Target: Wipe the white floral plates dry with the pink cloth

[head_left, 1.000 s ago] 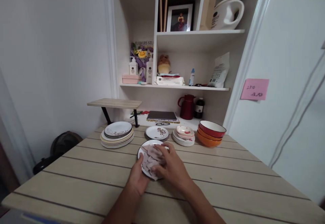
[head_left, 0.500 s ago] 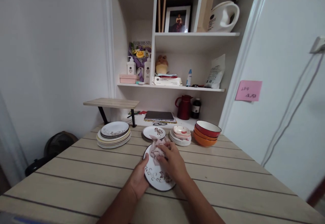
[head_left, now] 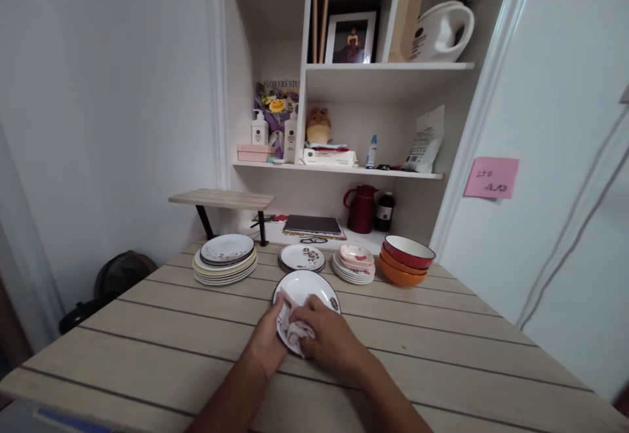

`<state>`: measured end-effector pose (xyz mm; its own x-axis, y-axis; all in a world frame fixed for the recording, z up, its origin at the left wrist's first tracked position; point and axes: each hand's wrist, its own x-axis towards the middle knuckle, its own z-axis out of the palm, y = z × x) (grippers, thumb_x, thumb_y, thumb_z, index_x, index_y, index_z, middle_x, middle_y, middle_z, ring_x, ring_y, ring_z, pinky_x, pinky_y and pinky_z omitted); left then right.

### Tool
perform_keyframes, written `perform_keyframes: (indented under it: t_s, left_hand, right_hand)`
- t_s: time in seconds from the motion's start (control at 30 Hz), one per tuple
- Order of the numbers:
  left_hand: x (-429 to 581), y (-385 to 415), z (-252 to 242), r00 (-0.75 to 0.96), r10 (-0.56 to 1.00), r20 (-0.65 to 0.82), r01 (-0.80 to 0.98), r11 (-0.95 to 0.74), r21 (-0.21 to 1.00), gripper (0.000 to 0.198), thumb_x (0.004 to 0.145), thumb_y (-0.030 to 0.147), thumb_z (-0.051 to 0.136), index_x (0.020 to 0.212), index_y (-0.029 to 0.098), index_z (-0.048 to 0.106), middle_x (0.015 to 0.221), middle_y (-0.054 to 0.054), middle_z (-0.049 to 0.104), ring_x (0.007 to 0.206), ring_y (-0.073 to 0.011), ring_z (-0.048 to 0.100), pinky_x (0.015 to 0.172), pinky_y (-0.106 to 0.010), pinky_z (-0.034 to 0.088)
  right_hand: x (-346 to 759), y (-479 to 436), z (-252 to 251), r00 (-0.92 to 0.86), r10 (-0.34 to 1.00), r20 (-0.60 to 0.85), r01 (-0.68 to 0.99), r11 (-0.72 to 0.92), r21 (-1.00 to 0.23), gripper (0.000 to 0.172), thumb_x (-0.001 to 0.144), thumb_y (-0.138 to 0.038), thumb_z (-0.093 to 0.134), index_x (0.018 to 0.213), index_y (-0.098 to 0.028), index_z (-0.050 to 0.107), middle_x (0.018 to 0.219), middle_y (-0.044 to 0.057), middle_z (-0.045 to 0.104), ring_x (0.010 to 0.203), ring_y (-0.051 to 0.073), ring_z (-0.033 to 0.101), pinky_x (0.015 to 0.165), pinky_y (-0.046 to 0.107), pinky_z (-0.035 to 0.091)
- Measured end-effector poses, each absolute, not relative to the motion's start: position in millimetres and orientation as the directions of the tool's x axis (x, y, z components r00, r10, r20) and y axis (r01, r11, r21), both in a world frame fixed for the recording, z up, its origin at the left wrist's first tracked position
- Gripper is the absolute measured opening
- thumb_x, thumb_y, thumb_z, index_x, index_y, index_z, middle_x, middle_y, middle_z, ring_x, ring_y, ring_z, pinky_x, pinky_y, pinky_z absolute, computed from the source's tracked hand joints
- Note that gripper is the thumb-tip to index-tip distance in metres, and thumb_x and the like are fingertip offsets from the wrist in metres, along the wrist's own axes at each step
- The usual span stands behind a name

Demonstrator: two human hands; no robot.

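A white plate [head_left: 309, 287] with a dark rim and a floral print lies on the wooden table [head_left: 442, 348] in front of me. My left hand [head_left: 268, 341] grips its near left edge. My right hand [head_left: 329, 336] presses a crumpled pinkish cloth [head_left: 291, 325] onto the near part of the plate, fingers closed around it.
Behind the plate stand a stack of large plates [head_left: 226, 259], a small floral plate stack [head_left: 302, 257], a stack of small dishes [head_left: 356, 264] and red and orange bowls [head_left: 405, 259]. Shelves [head_left: 339, 169] with bottles, a red jug and a photo frame fill the wall behind.
The cloth and my right hand moved from the plate's far edge to its near edge. The plate lies a little farther from me than half a second ago.
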<state>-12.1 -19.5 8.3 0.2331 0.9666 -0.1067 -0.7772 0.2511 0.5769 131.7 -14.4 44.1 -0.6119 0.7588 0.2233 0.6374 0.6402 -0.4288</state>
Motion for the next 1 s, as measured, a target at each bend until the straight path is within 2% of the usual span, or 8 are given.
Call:
perform_keyframes:
  t_s: [0.13, 0.27, 0.37, 0.47, 0.63, 0.77, 0.87, 1.0]
  left_hand:
    - [-4, -21, 8, 0.304, 0.949, -0.084, -0.754, 0.294, 0.587, 0.048, 0.086, 0.045, 0.052, 0.122, 0.014, 0.058, 0.106, -0.012, 0.071, 0.1, -0.0255, 0.065, 0.094, -0.04, 0.046]
    - [-3, -18, 1, 0.321, 0.947, -0.022, -0.792, 0.281, 0.542, 0.054, 0.085, 0.051, 0.049, 0.123, 0.015, 0.057, 0.107, -0.013, 0.07, 0.1, -0.0263, 0.065, 0.094, -0.041, 0.046]
    - [-7, -16, -2, 0.31, 0.951, -0.002, -0.81, 0.265, 0.523, 0.057, 0.085, 0.054, 0.048, 0.125, 0.014, 0.055, 0.109, -0.014, 0.069, 0.102, -0.0273, 0.064, 0.095, -0.042, 0.044]
    - [-12, -15, -1, 0.295, 0.956, 0.007, -0.819, 0.249, 0.517, 0.058, 0.085, 0.053, 0.048, 0.127, 0.013, 0.054, 0.111, -0.015, 0.069, 0.104, -0.0281, 0.063, 0.097, -0.043, 0.043]
    - [-18, -14, 1, 0.26, 0.964, -0.051, -0.8, 0.245, 0.548, 0.054, 0.086, 0.046, 0.051, 0.126, 0.01, 0.053, 0.11, -0.015, 0.069, 0.103, -0.0277, 0.064, 0.097, -0.042, 0.043]
    - [-14, -14, 3, 0.296, 0.95, -0.097, -0.754, 0.295, 0.587, 0.053, 0.085, 0.045, 0.054, 0.125, 0.011, 0.054, 0.107, -0.014, 0.07, 0.1, -0.0266, 0.065, 0.094, -0.039, 0.045]
    - [-7, -18, 8, 0.343, 0.933, -0.111, -0.719, 0.337, 0.608, 0.055, 0.084, 0.049, 0.054, 0.125, 0.013, 0.054, 0.106, -0.013, 0.071, 0.101, -0.0265, 0.065, 0.093, -0.038, 0.045]
    - [-2, -24, 13, 0.332, 0.935, -0.127, -0.722, 0.339, 0.603, 0.056, 0.085, 0.049, 0.052, 0.127, 0.013, 0.053, 0.109, -0.014, 0.07, 0.105, -0.0275, 0.063, 0.096, -0.04, 0.043]
  right_hand:
    - [127, -8, 44, -0.489, 0.793, 0.364, 0.648, 0.609, -0.456, 0.046, 0.074, -0.017, 0.054, 0.116, -0.034, 0.058, 0.111, 0.002, 0.049, 0.1, 0.019, 0.049, 0.078, 0.027, 0.037]
    - [135, 6, 44, -0.361, 0.827, 0.431, 0.677, 0.55, -0.489, 0.044, 0.076, -0.016, 0.052, 0.116, -0.033, 0.06, 0.11, 0.004, 0.05, 0.101, 0.02, 0.049, 0.083, 0.029, 0.038]
    - [144, 12, 44, -0.298, 0.879, 0.372, 0.754, 0.456, -0.473, 0.04, 0.078, -0.019, 0.051, 0.114, -0.032, 0.061, 0.109, 0.005, 0.05, 0.099, 0.021, 0.051, 0.077, 0.029, 0.038]
    - [148, 10, 42, -0.334, 0.91, 0.247, 0.815, 0.41, -0.409, 0.04, 0.074, -0.018, 0.052, 0.111, -0.031, 0.061, 0.108, 0.005, 0.051, 0.092, 0.02, 0.054, 0.069, 0.027, 0.036]
    - [141, -4, 40, -0.58, 0.802, 0.141, 0.709, 0.583, -0.397, 0.04, 0.066, -0.016, 0.058, 0.103, -0.029, 0.063, 0.104, 0.002, 0.053, 0.087, 0.017, 0.054, 0.07, 0.025, 0.035]
    - [129, -10, 39, -0.627, 0.727, 0.28, 0.591, 0.678, -0.438, 0.043, 0.07, -0.014, 0.056, 0.108, -0.033, 0.062, 0.105, 0.001, 0.051, 0.093, 0.017, 0.052, 0.076, 0.025, 0.036]
    - [126, -3, 37, -0.533, 0.744, 0.403, 0.604, 0.668, -0.434, 0.046, 0.072, -0.013, 0.056, 0.113, -0.034, 0.06, 0.106, 0.001, 0.05, 0.099, 0.018, 0.05, 0.08, 0.026, 0.038]
    - [133, 13, 37, -0.366, 0.792, 0.489, 0.652, 0.593, -0.473, 0.042, 0.077, -0.014, 0.056, 0.115, -0.031, 0.061, 0.105, 0.004, 0.054, 0.097, 0.019, 0.051, 0.082, 0.028, 0.039]
